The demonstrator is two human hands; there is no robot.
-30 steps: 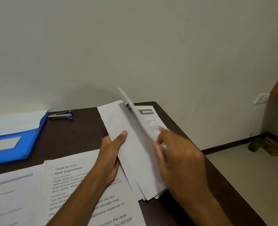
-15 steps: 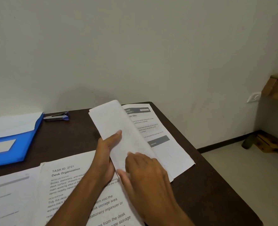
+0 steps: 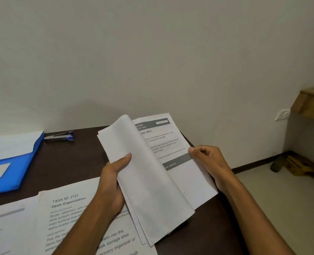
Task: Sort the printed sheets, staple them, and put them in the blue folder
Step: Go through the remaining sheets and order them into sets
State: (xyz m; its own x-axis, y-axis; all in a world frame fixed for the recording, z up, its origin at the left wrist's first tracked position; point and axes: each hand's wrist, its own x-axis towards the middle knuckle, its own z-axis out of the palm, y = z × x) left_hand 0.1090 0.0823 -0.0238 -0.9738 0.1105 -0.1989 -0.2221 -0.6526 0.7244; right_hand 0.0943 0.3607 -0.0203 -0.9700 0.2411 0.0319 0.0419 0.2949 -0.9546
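Left hand [image 3: 112, 183] grip: thumb curled over folded-back white pages of paper stack [image 3: 145, 181], bench centre. Right hand [image 3: 207, 162] grip: pinches right edge of exposed printed sheet [image 3: 163, 142], 3 o'clock; readable "KITCHEN", "...ion Skin", rest too small. Flat white sheet [image 3: 66, 208] at 7 o'clock: "TASK ID: 2721 Desk Organization", partly under forearm. Another sheet [image 3: 5, 227] at 8 o'clock, cut off. One blue plastic folder [image 3: 14, 173] at 9 o'clock, cropped. One grey-purple stapler [image 3: 58, 137] at 11 o'clock. Dark wooden bench [image 3: 64, 162].

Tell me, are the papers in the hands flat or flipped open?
Flipped open. The left hand holds the turned-back pages curled over, and the right hand pinches the edge of the printed page showing underneath.
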